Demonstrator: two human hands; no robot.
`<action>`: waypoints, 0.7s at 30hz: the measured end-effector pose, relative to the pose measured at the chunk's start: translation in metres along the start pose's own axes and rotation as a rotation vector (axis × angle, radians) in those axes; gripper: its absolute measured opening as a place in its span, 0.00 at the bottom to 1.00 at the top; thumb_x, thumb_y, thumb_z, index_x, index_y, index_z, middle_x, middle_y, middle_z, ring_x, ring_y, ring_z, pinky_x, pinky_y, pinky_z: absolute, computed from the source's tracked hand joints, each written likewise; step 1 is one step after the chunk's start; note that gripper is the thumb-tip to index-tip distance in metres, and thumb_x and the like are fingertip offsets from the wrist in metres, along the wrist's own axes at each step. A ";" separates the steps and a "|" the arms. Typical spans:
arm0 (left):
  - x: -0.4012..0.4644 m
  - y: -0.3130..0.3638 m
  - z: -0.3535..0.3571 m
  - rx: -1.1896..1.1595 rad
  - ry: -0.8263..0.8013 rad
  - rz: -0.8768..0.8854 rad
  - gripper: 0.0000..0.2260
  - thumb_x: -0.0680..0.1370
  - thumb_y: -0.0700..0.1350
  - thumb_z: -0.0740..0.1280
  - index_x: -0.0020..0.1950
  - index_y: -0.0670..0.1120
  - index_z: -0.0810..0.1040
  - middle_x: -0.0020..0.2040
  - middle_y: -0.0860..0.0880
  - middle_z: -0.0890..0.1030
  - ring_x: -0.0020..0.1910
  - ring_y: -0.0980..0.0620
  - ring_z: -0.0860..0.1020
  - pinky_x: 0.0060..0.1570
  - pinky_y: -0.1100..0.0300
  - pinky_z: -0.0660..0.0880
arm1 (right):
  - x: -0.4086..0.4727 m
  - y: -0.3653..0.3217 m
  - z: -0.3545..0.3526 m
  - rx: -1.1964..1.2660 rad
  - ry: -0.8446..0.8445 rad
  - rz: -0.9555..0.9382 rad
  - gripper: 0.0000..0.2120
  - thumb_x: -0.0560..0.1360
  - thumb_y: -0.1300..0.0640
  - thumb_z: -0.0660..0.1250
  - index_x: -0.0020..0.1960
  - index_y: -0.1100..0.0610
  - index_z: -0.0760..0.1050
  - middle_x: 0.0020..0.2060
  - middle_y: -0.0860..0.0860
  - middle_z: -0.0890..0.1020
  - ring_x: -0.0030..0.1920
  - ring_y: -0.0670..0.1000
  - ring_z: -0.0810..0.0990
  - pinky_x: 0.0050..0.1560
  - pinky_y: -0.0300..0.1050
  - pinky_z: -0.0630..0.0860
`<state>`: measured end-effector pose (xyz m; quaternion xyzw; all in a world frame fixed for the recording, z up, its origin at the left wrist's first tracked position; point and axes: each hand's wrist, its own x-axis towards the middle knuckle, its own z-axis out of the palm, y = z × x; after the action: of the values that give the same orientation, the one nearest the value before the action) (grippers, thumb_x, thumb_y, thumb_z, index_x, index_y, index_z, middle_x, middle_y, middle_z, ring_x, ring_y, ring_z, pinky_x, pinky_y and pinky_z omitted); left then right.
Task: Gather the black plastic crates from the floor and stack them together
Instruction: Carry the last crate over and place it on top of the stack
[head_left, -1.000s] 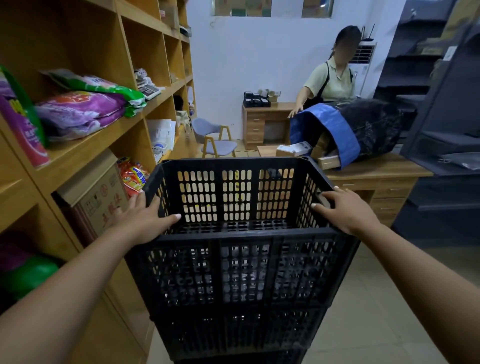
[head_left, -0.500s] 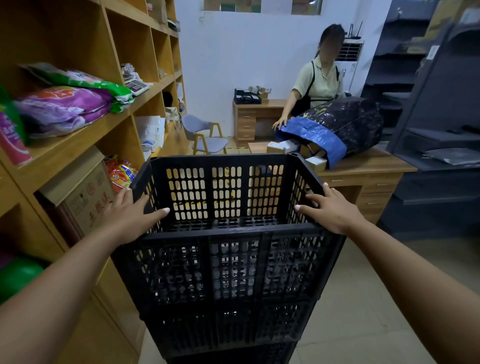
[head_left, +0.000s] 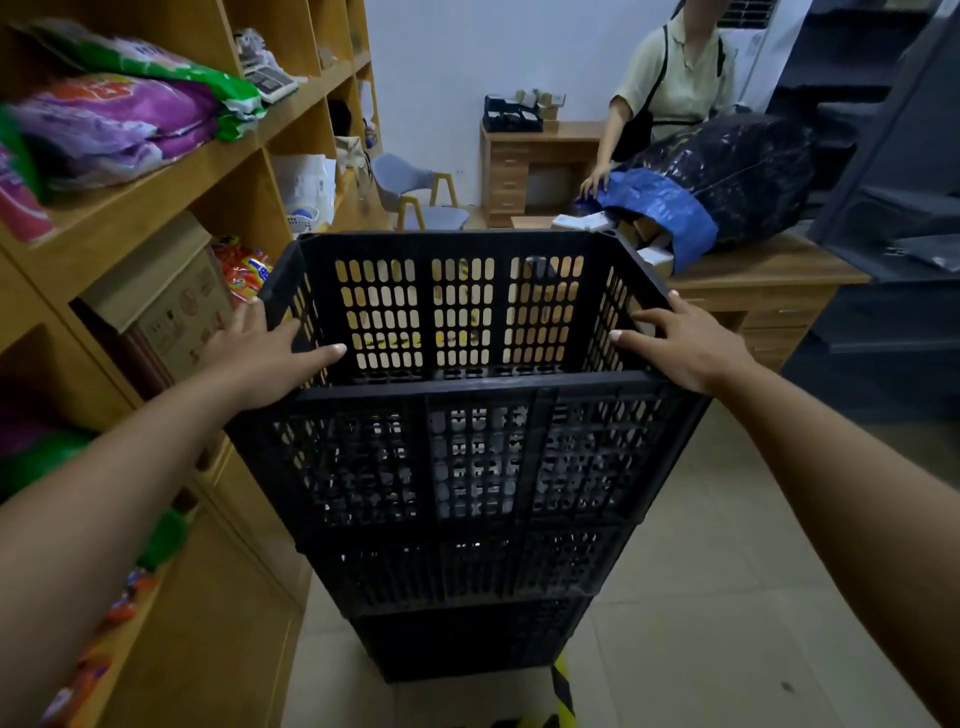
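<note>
A stack of three black plastic crates stands on the floor in front of me. The top crate (head_left: 467, 452) is empty, with slotted walls. A second crate (head_left: 467, 566) and a third crate (head_left: 462, 639) sit nested under it. My left hand (head_left: 260, 348) grips the top crate's left rim, thumb inside the wall. My right hand (head_left: 680, 348) grips the right rim in the same way. Both forearms reach in from the bottom corners.
A wooden shelf unit (head_left: 156, 182) with bags and a cardboard box (head_left: 171, 306) stands close on the left. A desk (head_left: 753, 280) with a blue and black bag (head_left: 717, 176) stands behind the crates, a person (head_left: 675, 78) beside it. Dark racks (head_left: 893, 208) are on the right. Tiled floor (head_left: 701, 623) lies right.
The view has dipped and drawn nearer to the stack. Both hands keep their hold on the top crate's rims. The person behind has lowered a hand onto the blue bag.
</note>
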<state>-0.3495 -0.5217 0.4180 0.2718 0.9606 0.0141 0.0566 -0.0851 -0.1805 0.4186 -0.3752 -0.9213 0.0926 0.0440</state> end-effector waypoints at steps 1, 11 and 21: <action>-0.002 -0.001 0.001 -0.009 -0.001 -0.003 0.47 0.66 0.76 0.45 0.78 0.51 0.53 0.79 0.41 0.42 0.77 0.44 0.40 0.72 0.43 0.50 | 0.000 0.001 0.001 0.002 -0.001 -0.002 0.38 0.71 0.25 0.52 0.74 0.46 0.64 0.78 0.54 0.53 0.77 0.56 0.53 0.69 0.62 0.62; 0.007 -0.012 -0.003 -0.037 -0.020 0.002 0.43 0.69 0.75 0.49 0.78 0.52 0.53 0.79 0.43 0.41 0.77 0.44 0.40 0.72 0.41 0.48 | -0.013 -0.014 0.004 -0.022 -0.006 0.021 0.38 0.71 0.25 0.53 0.74 0.45 0.64 0.79 0.55 0.50 0.77 0.58 0.51 0.69 0.61 0.62; 0.014 -0.010 -0.009 0.003 0.005 0.014 0.41 0.72 0.73 0.51 0.78 0.52 0.51 0.79 0.42 0.48 0.77 0.41 0.47 0.71 0.42 0.54 | -0.004 -0.012 -0.004 -0.071 -0.101 -0.025 0.40 0.70 0.25 0.52 0.76 0.45 0.59 0.78 0.57 0.52 0.77 0.60 0.52 0.73 0.60 0.58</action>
<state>-0.3678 -0.5222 0.4250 0.2787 0.9588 0.0135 0.0536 -0.0897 -0.1907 0.4247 -0.3597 -0.9297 0.0782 -0.0147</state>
